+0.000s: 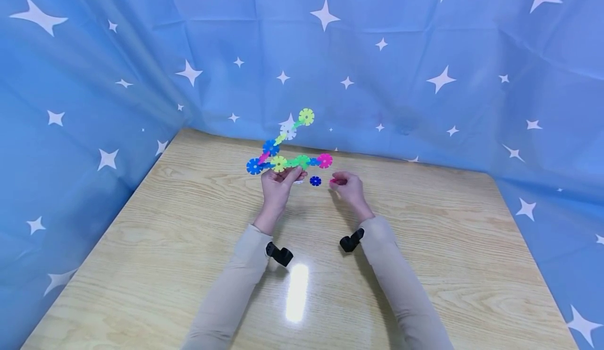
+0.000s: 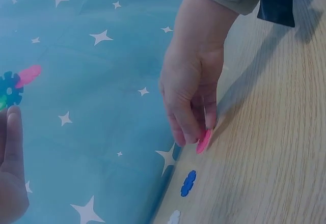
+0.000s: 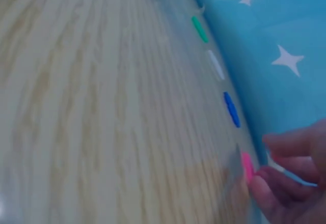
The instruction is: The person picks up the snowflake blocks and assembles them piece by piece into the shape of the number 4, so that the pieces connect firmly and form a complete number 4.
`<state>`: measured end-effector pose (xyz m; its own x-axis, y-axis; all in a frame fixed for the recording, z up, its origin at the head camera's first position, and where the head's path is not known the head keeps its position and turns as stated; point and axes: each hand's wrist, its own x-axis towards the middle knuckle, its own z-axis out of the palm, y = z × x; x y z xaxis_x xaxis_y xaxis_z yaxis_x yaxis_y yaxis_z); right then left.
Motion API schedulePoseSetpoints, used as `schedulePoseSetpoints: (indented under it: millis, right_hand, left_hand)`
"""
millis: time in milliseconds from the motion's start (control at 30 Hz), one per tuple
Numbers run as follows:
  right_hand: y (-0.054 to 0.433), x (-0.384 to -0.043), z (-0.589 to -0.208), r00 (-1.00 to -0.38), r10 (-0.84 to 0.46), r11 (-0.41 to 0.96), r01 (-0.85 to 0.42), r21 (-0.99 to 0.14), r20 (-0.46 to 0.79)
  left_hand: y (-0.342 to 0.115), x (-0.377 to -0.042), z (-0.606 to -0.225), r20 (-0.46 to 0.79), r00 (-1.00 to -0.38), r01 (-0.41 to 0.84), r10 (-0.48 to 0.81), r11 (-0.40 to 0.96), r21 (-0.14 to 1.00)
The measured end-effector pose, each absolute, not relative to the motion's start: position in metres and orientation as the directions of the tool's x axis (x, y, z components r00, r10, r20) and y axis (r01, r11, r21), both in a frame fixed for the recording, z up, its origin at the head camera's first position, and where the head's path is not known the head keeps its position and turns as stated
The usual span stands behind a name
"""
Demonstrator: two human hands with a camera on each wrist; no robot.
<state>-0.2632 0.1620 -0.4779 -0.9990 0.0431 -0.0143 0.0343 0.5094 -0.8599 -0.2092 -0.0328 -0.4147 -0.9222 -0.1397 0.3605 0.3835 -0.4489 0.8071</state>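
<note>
On the left of the head view, my left hand has its fingers curled round the lower run of the snowflake-disc chain. It holds the chain up off the wooden table, with one arm of discs climbing toward the starred blue curtain. Just right of that hand a loose blue disc lies flat on the table. Further right, my right hand is low at the table, thumb and fingertips pinching a pink disc.

I judge this to be the pick-up of the next piece: the pink disc is gripped but looks barely off the wood. The next move calls for carrying it left to the chain's open end and lining its notch up with a notch there, while the left hand keeps the chain from twisting.

The left wrist view shows what the head view cannot. The pink disc is tilted on edge between the right hand's fingertips, with its lower rim at the table. The blue disc and a white disc lie below it in frame. The right wrist view, though blurred, adds a row toward the upper right: pink, blue, white, and a green disc that I cannot find in the other views.
</note>
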Motion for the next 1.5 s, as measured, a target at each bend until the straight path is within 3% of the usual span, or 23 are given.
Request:
schedulePoseSetpoints:
  millis: [200, 567, 1067, 1267, 1500]
  right_hand:
    - [0.16, -0.269, -0.481, -0.999, 0.047, 0.607, 0.047, -0.794, -0.023]
    - [0.161, -0.27, -0.47, -0.999, -0.031, 0.748, -0.039, -0.663, 0.024]
    - [0.171, -0.269, -0.463, -0.992, 0.017, 0.825, 0.084, -0.559, -0.124]
    - [0.175, -0.268, -0.463, -0.988, 0.055, 0.794, 0.132, -0.593, -0.147]
    - [0.179, -0.259, -0.472, -1.0, -0.004, 0.707, -0.004, -0.708, 0.002]
  left_hand:
    - [-0.033, -0.209, -0.415, 0.356, -0.924, 0.38, -0.138, -0.43, 0.819]
    - [-0.031, -0.208, -0.416, 0.343, -0.929, 0.368, -0.137, -0.416, 0.831]
    - [-0.031, -0.208, -0.418, 0.362, -0.923, 0.383, -0.13, -0.406, 0.83]
    - [-0.03, -0.208, -0.417, 0.355, -0.926, 0.376, -0.131, -0.418, 0.827]
    - [-0.031, -0.208, -0.418, 0.35, -0.928, 0.372, -0.131, -0.411, 0.833]
